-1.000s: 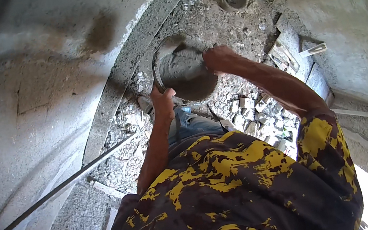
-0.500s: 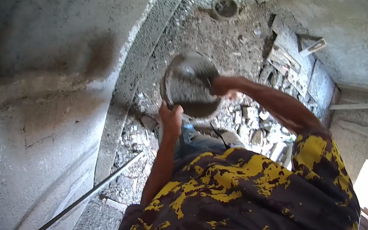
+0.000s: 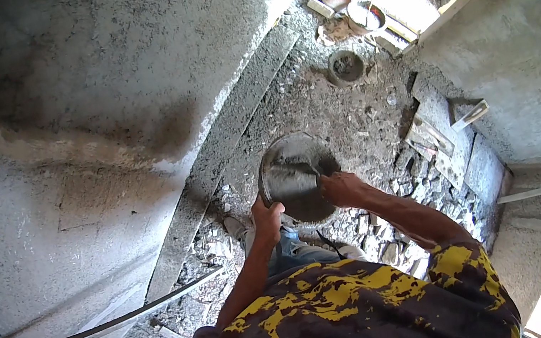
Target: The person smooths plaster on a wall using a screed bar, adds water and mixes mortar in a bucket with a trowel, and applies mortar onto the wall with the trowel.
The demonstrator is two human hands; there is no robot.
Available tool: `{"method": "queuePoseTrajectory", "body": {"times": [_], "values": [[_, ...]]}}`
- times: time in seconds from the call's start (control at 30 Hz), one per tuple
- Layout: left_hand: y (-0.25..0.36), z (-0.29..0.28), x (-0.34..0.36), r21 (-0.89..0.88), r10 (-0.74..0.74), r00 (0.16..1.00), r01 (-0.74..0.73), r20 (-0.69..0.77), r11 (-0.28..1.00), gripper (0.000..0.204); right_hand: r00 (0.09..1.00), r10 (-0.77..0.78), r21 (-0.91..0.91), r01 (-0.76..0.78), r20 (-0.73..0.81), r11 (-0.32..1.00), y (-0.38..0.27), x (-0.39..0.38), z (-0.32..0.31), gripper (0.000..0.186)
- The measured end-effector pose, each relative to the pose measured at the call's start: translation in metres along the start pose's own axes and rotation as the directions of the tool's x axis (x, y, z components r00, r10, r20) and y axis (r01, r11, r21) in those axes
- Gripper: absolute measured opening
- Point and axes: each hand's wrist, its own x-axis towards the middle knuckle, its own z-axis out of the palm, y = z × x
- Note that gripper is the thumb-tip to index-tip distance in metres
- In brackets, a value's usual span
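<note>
A round metal pan (image 3: 295, 177) filled with grey wet mortar is held at waist height over a rubble-strewn floor. My left hand (image 3: 267, 217) grips the pan's near left rim. My right hand (image 3: 339, 189) is at the pan's right side, shut on a trowel whose blade (image 3: 292, 167) lies across the mortar. Both forearms reach forward from a yellow and dark patterned shirt.
A rough plastered wall (image 3: 97, 127) fills the left. A thin bent rod (image 3: 109, 320) runs along its base. Broken brick and concrete rubble (image 3: 384, 236) litters the floor. A small round container (image 3: 346, 66) and a bucket (image 3: 365, 13) stand farther off.
The pan has come lower and closer to the centre of view. My right hand has moved from the pan's far right edge onto its near right side, with the trowel across the mortar.
</note>
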Motion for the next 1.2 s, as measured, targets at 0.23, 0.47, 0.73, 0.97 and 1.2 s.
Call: {"method": "queuePoseTrajectory", "body": {"times": [0.23, 0.47, 0.73, 0.97, 1.2], "values": [[-0.026, -0.015, 0.011, 0.329, 0.051, 0.999, -0.045, -0.009, 0.943, 0.044, 0.996, 0.016, -0.224, -0.036, -0.091, 0.974, 0.004, 0.005, -0.069, 0.021], [0.017, 0.007, 0.001, 0.118, 0.174, 0.981, -0.183, 0.082, 0.976, 0.034, 0.901, 0.161, 0.072, -0.207, 0.402, 0.976, 0.047, 0.038, -0.045, 0.029], [0.008, -0.021, -0.007, 0.163, -0.014, 0.993, -0.005, 0.114, 0.987, 0.028, 0.934, -0.073, 0.681, -0.201, 0.350, 0.704, 0.014, -0.005, 0.025, 0.030], [0.027, -0.031, -0.007, 0.077, -0.040, 0.999, 0.037, 0.036, 0.996, 0.043, 0.974, -0.092, 0.891, -0.150, 0.208, 0.429, 0.000, -0.023, 0.018, 0.026], [0.013, -0.057, 0.033, -0.128, -0.016, 1.000, 0.019, 0.021, 0.992, 0.056, 0.998, 0.027, 0.995, -0.067, 0.065, 0.079, -0.032, -0.037, 0.048, 0.024]]}}
